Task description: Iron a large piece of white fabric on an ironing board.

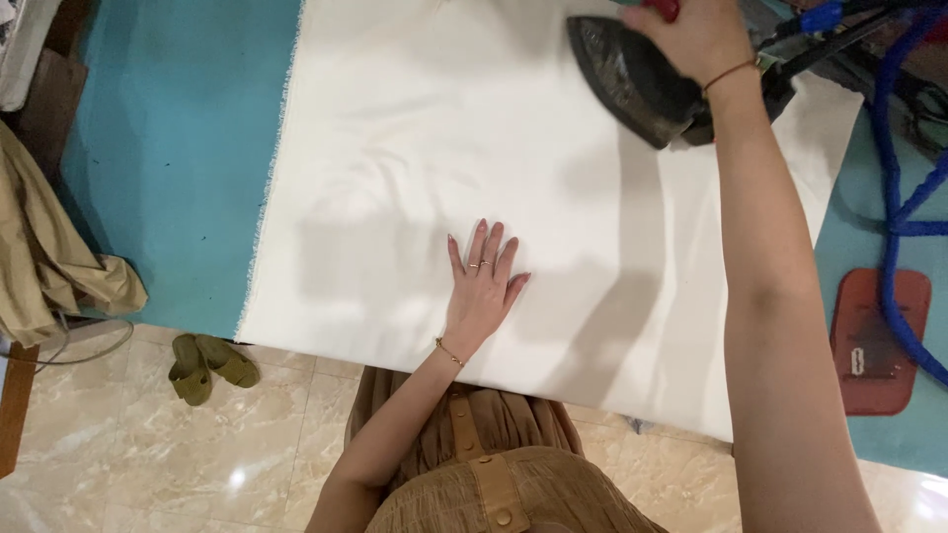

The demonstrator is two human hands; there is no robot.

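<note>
Cloth (415,148), white, wide, spreads flat over the teal counter (188,148) and covers most of it; near edge hangs just past the counter rim at 6 o'clock, frayed selvage runs along the 9 o'clock side. Left hand (481,286) lies palm down on the cloth near the centre, fingers (484,247) released and pressed flat together, nothing grasped. Judged as a weight to keep the fabric taut and stop it creeping. Thin bracelet at that wrist, rings on two fingers.

Right hand (696,35) is at 1 o'clock, clenched on the handle of a dark, scorched-looking iron (632,79). Iron tilts, soleplate facing the camera, tip toward 11 o'clock; it looks lifted off the cloth rather than flat on it, casting a shadow below. Handle mostly hidden by the hand, a bit of red shows at the top edge.

Blue wrapped cord (894,197) loops down the 3 o'clock side, well apart from the cloth, probably routed there so it does not drag over the fabric. Red-brown rest pad (879,341) sits on the counter at 4 o'clock, near the cord, within reach of the right arm.

Tan garment (49,257) slumps off a surface at 9 o'clock. Olive slippers (209,365) on the marble floor (148,464) at 7 o'clock, just under the counter edge. Person wears a tan pleated dress.
</note>
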